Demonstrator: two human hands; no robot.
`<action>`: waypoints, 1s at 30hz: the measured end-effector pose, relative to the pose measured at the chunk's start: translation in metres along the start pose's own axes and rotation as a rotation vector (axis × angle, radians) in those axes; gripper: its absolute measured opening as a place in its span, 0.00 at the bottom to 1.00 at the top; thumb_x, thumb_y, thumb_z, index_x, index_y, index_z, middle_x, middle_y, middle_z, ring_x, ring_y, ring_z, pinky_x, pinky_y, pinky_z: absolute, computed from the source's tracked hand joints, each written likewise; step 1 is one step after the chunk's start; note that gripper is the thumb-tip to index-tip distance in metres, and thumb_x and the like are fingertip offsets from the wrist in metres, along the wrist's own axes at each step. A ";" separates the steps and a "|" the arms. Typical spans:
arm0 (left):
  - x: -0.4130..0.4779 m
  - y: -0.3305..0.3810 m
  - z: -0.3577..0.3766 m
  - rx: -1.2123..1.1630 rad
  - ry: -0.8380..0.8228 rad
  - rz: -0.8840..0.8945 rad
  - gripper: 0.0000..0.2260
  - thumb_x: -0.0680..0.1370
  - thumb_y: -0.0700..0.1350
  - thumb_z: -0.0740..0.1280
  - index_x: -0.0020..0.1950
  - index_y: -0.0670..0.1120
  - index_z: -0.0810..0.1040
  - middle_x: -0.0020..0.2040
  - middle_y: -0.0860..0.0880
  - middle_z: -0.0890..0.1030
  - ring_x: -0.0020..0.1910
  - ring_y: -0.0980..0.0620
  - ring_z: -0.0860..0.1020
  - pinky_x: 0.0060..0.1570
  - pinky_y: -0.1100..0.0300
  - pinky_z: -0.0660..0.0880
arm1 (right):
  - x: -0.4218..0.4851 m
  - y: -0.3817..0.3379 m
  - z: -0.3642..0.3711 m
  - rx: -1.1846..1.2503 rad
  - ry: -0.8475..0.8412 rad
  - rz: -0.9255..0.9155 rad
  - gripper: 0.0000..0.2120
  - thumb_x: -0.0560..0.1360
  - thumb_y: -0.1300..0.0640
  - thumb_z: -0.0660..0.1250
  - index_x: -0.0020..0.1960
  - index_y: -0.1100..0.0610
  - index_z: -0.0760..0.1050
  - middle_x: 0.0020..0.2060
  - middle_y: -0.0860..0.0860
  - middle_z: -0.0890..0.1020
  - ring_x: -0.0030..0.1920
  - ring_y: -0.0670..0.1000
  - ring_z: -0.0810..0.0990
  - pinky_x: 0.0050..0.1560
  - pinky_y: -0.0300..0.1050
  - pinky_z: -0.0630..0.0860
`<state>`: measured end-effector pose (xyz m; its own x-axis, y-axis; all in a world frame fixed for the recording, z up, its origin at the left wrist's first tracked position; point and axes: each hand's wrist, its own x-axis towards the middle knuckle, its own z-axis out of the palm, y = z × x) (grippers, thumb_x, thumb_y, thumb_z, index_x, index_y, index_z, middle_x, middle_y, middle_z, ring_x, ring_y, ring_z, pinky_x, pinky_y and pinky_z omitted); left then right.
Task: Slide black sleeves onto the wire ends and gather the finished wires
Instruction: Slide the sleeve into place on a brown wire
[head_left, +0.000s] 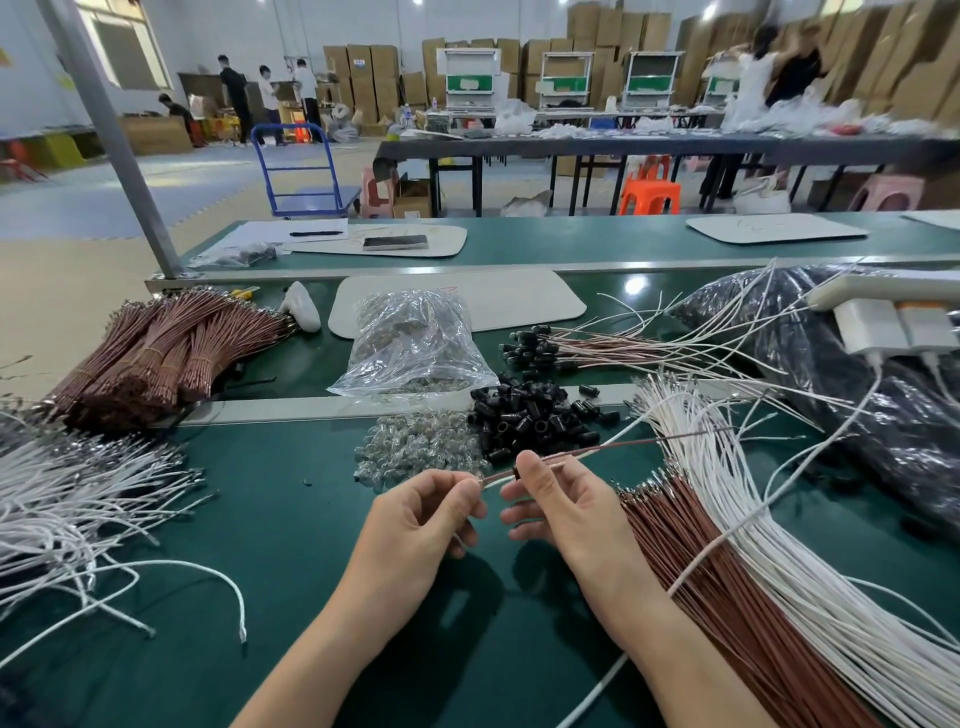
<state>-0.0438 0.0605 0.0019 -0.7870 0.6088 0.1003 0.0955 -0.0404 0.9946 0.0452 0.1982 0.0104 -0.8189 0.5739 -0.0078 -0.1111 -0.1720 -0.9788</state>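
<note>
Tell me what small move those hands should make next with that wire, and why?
Probably the right hand should slide the black sleeve along the wire pair toward the end that the left hand pinches. The sleeve sits on the pair between the two hands, not yet at that end.

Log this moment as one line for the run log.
step: sleeving | left hand: pinches wire pair | right hand: holds black sleeve on it | sleeve pile: ahead

Green table (291, 519); black sleeves (535, 415); brown wires (727, 597) beside white wires (810, 571); brown bundles (171, 348); orange stool (649, 196).
</note>
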 end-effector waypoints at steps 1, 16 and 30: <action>0.000 0.000 0.000 0.001 0.000 -0.001 0.14 0.74 0.53 0.69 0.48 0.44 0.82 0.39 0.48 0.84 0.33 0.55 0.79 0.34 0.64 0.76 | -0.001 -0.001 0.000 0.016 -0.001 -0.004 0.25 0.67 0.39 0.72 0.51 0.60 0.78 0.42 0.55 0.87 0.37 0.52 0.85 0.35 0.40 0.80; -0.003 -0.002 0.003 0.086 -0.013 0.039 0.08 0.77 0.50 0.69 0.48 0.46 0.83 0.39 0.50 0.85 0.33 0.56 0.79 0.35 0.63 0.76 | -0.005 0.003 0.002 -0.070 -0.135 -0.004 0.06 0.71 0.47 0.74 0.47 0.45 0.85 0.39 0.50 0.86 0.39 0.44 0.83 0.40 0.37 0.80; -0.003 0.000 0.000 0.014 -0.044 0.038 0.09 0.75 0.56 0.68 0.50 0.56 0.84 0.42 0.47 0.85 0.35 0.53 0.80 0.36 0.63 0.77 | -0.003 0.004 -0.004 -0.127 -0.050 0.011 0.12 0.73 0.45 0.73 0.41 0.55 0.85 0.35 0.53 0.85 0.34 0.48 0.82 0.39 0.41 0.80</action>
<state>-0.0416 0.0586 0.0018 -0.7549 0.6415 0.1364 0.1334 -0.0534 0.9896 0.0494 0.1987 0.0062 -0.8470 0.5315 -0.0117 -0.0326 -0.0738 -0.9967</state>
